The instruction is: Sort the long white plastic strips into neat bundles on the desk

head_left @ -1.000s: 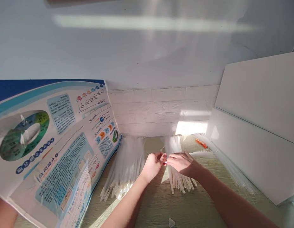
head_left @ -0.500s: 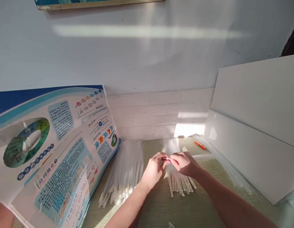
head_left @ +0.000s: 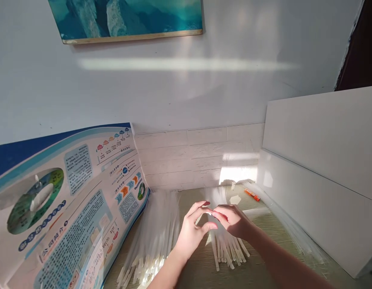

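Note:
My left hand [head_left: 193,232] hovers over the wooden tabletop [head_left: 264,257] with thumb and fingers curved and apart, and I see nothing in it. My right hand [head_left: 234,220] is just to its right, fingertips pinched together close to the left fingertips; what they hold is too thin to make out. Under both hands lies a fanned bundle of clear sleeves with white ends [head_left: 226,247]. A larger bundle of the same sleeves [head_left: 152,241] lies to the left of my left hand.
A printed poster [head_left: 68,208] leans up at the left, beside the large bundle. White boards [head_left: 318,160] wall off the right side, with more clear sleeves [head_left: 291,228] along their foot. A small orange object [head_left: 252,195] lies at the back. A framed picture [head_left: 128,18] hangs on the wall.
The view has tilted up, bringing the framed picture into sight. My left fingers, earlier pinched against the right fingertips, have spread apart. Both hands sit slightly lower in the picture.

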`<state>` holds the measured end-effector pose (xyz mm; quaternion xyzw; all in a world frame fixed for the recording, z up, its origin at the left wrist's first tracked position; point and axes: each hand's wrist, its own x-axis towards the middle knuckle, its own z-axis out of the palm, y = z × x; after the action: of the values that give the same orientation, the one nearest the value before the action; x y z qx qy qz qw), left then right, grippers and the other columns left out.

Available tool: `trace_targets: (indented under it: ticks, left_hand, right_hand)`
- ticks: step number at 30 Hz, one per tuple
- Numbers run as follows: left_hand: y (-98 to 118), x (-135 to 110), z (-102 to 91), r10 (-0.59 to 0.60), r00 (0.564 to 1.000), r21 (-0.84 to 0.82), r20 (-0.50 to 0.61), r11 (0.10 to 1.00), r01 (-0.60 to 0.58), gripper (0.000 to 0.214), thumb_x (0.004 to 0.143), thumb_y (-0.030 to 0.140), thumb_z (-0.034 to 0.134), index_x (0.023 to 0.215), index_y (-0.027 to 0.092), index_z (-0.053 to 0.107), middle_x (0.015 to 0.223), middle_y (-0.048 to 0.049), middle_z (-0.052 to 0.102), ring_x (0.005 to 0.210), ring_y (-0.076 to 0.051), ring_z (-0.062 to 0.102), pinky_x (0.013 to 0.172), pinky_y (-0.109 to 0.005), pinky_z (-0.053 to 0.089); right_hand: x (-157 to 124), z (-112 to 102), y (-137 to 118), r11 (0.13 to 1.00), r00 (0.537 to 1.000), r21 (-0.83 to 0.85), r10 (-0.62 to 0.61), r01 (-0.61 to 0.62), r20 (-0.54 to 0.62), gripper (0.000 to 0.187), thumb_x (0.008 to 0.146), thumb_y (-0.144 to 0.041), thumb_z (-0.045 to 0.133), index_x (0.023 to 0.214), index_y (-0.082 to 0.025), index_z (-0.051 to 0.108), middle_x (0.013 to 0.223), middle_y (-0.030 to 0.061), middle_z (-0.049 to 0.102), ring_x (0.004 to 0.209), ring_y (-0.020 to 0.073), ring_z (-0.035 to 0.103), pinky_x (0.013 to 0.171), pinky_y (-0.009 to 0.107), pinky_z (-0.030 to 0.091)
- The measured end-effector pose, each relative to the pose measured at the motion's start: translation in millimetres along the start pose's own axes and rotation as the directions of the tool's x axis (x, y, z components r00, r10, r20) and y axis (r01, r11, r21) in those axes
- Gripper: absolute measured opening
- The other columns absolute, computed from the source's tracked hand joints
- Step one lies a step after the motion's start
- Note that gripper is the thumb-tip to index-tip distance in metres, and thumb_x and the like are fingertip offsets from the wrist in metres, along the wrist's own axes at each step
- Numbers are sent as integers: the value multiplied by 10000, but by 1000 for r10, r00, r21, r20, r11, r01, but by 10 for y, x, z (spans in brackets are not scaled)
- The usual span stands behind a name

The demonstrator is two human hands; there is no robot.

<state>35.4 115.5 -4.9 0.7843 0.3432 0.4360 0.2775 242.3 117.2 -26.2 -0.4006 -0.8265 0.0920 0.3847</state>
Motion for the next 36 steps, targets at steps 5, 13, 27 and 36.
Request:
trace_targets:
  ticks: [5, 13, 27, 36]
  left_hand:
    - [47, 39, 3, -244, 969, -302, 30, 922, 242, 358, 933, 502, 606, 912, 163, 722, 869, -66, 699, 844, -198, 626, 817, -330, 497]
    - [-48, 70, 54, -293, 953, -436, 79, 849, 297, 329, 838, 471, 737, 836, 146, 689, 759, -49, 687, 732, -164, 601, 709, -288, 464]
    - [-99, 69, 97, -250, 965, -481, 85, 837, 259, 349, 839, 459, 739, 993, 152, 683, 736, -31, 656, 703, -151, 586, 688, -277, 456]
    - [-78, 18, 51, -156, 988, -206, 17, 966, 156, 252, 948, 405, 613, 969, 169, 699, 913, -66, 695, 851, -192, 607, 826, -322, 463]
  right_hand:
    - [-19, 61, -33, 920, 981, -380, -153, 97, -121, 243, 998, -161, 467, 810, -195, 617, 693, 4, 591, 608, 124, 508, 588, 288, 307]
    - [-7, 83, -15, 806, 969, -566, -242, 174, -47, 197, 935, -109, 507, 771, -198, 570, 686, 14, 590, 623, 145, 511, 595, 302, 274]
    - [-23, 88, 54, 856, 976, -508, -182, 95, -123, 217, 967, -130, 505, 798, -201, 623, 679, 1, 586, 625, 128, 509, 615, 298, 283]
    - [-20, 51, -55, 997, 997, -68, -44, 40, -69, 312, 1014, -213, 428, 715, -184, 511, 624, -27, 432, 573, 109, 338, 578, 279, 272]
